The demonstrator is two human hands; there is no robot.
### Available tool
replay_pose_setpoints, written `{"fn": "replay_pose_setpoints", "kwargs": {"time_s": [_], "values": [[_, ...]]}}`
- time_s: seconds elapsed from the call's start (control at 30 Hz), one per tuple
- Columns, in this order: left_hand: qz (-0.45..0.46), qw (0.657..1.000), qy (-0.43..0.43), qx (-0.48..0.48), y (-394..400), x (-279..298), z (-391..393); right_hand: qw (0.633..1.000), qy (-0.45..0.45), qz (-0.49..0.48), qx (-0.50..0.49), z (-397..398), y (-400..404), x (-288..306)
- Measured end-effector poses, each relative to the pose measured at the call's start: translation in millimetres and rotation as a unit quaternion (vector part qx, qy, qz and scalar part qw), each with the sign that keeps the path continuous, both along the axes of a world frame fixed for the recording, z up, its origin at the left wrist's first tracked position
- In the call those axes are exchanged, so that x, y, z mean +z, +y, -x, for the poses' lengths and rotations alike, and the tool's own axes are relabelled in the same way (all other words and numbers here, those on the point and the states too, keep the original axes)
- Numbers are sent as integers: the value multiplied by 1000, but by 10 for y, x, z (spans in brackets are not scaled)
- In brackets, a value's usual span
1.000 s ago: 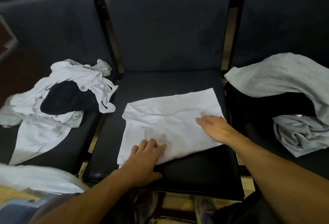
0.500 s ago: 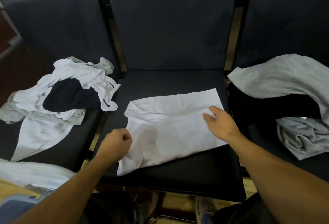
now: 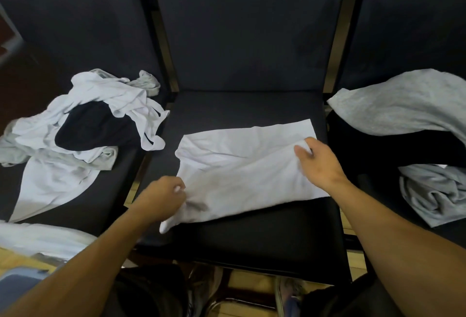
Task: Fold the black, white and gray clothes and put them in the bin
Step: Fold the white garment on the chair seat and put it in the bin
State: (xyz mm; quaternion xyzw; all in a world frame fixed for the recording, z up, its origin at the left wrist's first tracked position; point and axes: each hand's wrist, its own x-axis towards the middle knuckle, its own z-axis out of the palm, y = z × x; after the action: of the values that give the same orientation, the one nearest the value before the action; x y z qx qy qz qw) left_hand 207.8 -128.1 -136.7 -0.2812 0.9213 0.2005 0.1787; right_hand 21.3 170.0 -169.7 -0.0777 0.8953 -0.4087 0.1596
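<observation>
A partly folded white garment (image 3: 242, 170) lies flat on the middle chair seat (image 3: 252, 238). My left hand (image 3: 161, 197) pinches its left edge near the front corner. My right hand (image 3: 319, 164) grips a fold of cloth on its right side, near the far corner. On the left seat lies a heap of white clothes (image 3: 83, 120) with a black garment (image 3: 90, 128) in it and gray pieces beneath. Gray clothes (image 3: 403, 112) are draped over a dark bin (image 3: 358, 150) on the right seat, with another gray bundle (image 3: 433, 190) inside it.
Three dark chairs stand side by side with tall backrests (image 3: 242, 26) behind. Metal frame bars run between the seats. A white cloth (image 3: 42, 239) lies at the lower left over a wooden floor. Shoes show below the middle seat.
My left hand left the garment's front edge, moved left and now pinches its left edge. My right hand went from lying flat on the cloth to gripping a raised fold.
</observation>
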Motion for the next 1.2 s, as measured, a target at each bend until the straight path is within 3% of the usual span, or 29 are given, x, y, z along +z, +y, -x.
{"fn": "replay_pose_setpoints", "kwargs": {"time_s": [0.13, 0.2, 0.27, 0.4, 0.5, 0.6, 0.7, 0.77, 0.83, 0.93, 1.03, 1.1, 1.2], "values": [[-79, 987, 78, 113, -159, 8, -30, 1000, -10, -1, -29, 14, 74, 0], [-118, 976, 127, 134, -138, 47, -13, 999, -23, -28, -17, -1, 103, -29], [-151, 957, 204, 143, -127, 138, 119, 1000, 5, 10, -25, 21, 81, 30], [-124, 924, 312, 182, -198, 241, 640, 988, 75, 88, -98, 224, -60, 204], [-171, 932, 220, 230, -307, 45, 935, 996, 14, 20, -91, 405, -90, 87], [-111, 972, 131, 161, -370, -261, 978, 993, -14, -88, -79, 427, -77, -99], [-45, 970, 187, 150, -397, -432, 963, 987, 32, -135, -81, 448, -117, -138], [-55, 959, 224, 162, -445, -464, 966, 984, 53, -145, -88, 509, -148, -107], [-106, 934, 260, 220, -507, -445, 961, 984, 69, -135, -97, 548, -137, -112], [-216, 865, 308, 333, -567, -371, 923, 981, 87, -135, -113, 539, -100, -157], [-283, 813, 345, 375, -612, -318, 947, 978, 85, -144, -127, 505, -40, -216], [-233, 843, 342, 343, -625, -297, 991, 977, 88, -152, -123, 454, -9, -221], [-10, 950, 278, 143, -430, -301, 948, 967, 170, -180, -56, 365, 58, -243]]}}
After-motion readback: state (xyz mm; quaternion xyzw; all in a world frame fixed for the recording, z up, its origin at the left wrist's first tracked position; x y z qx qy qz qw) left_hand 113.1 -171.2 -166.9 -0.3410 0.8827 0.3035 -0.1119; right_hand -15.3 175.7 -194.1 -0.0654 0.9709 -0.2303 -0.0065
